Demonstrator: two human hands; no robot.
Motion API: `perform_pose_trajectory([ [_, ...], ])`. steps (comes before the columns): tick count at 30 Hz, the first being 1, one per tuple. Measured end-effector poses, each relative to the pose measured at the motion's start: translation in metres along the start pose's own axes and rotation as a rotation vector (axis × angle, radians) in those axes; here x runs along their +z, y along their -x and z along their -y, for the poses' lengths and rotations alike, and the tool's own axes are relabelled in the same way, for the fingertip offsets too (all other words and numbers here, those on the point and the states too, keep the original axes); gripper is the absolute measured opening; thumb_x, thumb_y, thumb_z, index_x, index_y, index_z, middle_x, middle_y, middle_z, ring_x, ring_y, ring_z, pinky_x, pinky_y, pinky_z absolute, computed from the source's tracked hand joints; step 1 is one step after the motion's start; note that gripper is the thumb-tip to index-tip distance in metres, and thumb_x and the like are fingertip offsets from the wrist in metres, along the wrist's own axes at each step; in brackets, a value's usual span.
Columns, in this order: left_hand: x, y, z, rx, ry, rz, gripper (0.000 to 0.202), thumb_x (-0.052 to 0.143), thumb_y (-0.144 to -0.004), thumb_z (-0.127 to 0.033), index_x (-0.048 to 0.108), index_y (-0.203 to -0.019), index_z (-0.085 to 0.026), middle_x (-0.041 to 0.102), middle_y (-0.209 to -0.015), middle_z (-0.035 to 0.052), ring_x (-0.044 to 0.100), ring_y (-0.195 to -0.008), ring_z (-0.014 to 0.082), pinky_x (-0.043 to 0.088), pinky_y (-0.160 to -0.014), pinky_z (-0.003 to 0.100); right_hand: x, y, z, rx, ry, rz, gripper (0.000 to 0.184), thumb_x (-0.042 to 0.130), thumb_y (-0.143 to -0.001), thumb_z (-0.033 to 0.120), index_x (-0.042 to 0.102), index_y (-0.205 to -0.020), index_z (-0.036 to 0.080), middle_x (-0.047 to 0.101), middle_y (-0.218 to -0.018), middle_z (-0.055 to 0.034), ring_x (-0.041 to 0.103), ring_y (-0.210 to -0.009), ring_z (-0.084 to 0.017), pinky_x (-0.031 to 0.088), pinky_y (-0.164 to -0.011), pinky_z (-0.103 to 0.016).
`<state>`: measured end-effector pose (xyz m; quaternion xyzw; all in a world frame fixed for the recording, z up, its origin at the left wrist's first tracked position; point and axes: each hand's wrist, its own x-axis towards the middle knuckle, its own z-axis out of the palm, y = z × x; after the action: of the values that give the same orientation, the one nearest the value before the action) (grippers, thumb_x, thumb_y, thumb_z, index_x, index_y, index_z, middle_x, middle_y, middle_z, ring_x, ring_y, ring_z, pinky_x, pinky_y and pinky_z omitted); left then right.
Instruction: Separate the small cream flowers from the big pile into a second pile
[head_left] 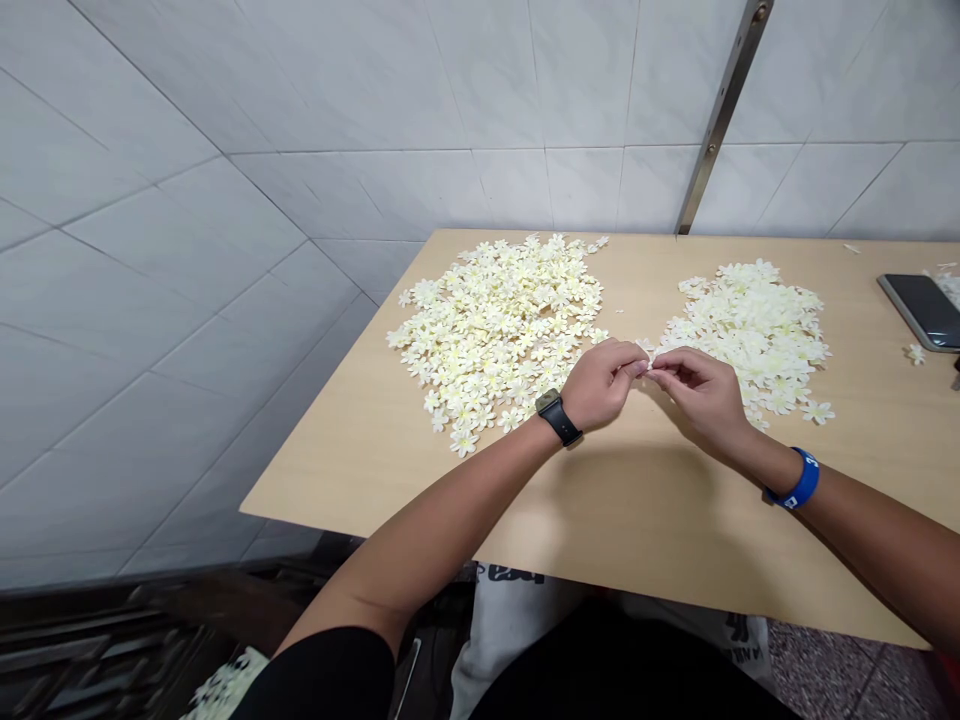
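Centre of the frame, my left hand (596,385) and right hand (701,395) pinch one small cream artificial flower (645,366) between them (fiddly little thing). Just beyond sit two heaps of cream flowers (495,330) (750,335) on a pale wooden table (375,470); a black smartphone (922,312) lies far right.

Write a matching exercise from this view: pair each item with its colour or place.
Items:
1. Wristwatch
2. Wristband
3. Smartphone
4. Larger flower heap

Colours or places:
A. Blue, on the right arm
B. Cream, on the left part of the tabletop
C. Black, on the left arm
D. Dark-screened, at the tabletop's right end

Pairs: 1-C, 2-A, 3-D, 4-B
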<state>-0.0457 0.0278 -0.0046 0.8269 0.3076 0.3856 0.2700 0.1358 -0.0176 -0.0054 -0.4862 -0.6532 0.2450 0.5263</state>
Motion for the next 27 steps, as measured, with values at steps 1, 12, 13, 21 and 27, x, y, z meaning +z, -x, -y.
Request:
perform_pose_trajectory([
  [1, 0.0002, 0.0001, -0.0004, -0.007, 0.004, 0.000, 0.028, 0.047, -0.102, -0.029, 0.062, -0.080, -0.020, 0.070, -0.081, 0.0043, 0.059, -0.082, 0.0195, 0.047, -0.083, 0.035, -0.0001, -0.0001, -0.0002, 0.001, 0.004, -0.003, 0.011, 0.078, -0.086, 0.033, 0.078, -0.081, 0.024, 0.077, -0.083, -0.0047, 0.064, -0.071, -0.019, 0.050, -0.063, -0.034],
  [12, 0.0009, 0.0011, 0.0011, -0.010, 0.044, -0.010, 0.029, 0.048, -0.103, -0.030, 0.061, -0.079, -0.020, 0.069, -0.081, 0.0043, 0.060, -0.082, 0.0193, 0.048, -0.082, 0.034, -0.0004, -0.0002, 0.0006, 0.007, -0.021, -0.009, 0.009, 0.080, -0.083, 0.032, 0.078, -0.079, 0.024, 0.076, -0.079, -0.0038, 0.063, -0.069, -0.018, 0.048, -0.063, -0.033],
  [13, 0.0010, 0.0011, 0.0013, -0.008, 0.051, -0.010, 0.028, 0.048, -0.102, -0.029, 0.062, -0.080, -0.020, 0.069, -0.081, 0.0043, 0.060, -0.082, 0.0191, 0.047, -0.082, 0.034, -0.0004, -0.0002, 0.0004, 0.006, -0.026, -0.010, 0.009, 0.081, -0.083, 0.031, 0.078, -0.079, 0.024, 0.076, -0.079, -0.0036, 0.063, -0.069, -0.018, 0.048, -0.063, -0.033],
  [21, 0.0012, 0.0016, -0.0001, 0.011, 0.081, -0.011, 0.029, 0.048, -0.103, -0.030, 0.061, -0.080, -0.019, 0.067, -0.080, 0.0040, 0.059, -0.078, 0.0180, 0.045, -0.077, 0.032, -0.0019, -0.0007, -0.0002, -0.006, -0.030, -0.010, 0.010, 0.082, -0.082, 0.031, 0.077, -0.078, 0.023, 0.075, -0.079, -0.0032, 0.063, -0.070, -0.018, 0.048, -0.064, -0.033],
  [27, 0.0006, 0.0028, -0.0041, 0.002, 0.021, -0.009, 0.027, 0.048, -0.102, -0.029, 0.061, -0.082, -0.019, 0.065, -0.079, 0.0038, 0.058, -0.077, 0.0172, 0.045, -0.074, 0.031, -0.0009, -0.0019, 0.0013, -0.004, -0.035, -0.005, 0.009, 0.079, -0.084, 0.031, 0.078, -0.079, 0.023, 0.076, -0.079, -0.0040, 0.064, -0.070, -0.018, 0.048, -0.063, -0.033],
])
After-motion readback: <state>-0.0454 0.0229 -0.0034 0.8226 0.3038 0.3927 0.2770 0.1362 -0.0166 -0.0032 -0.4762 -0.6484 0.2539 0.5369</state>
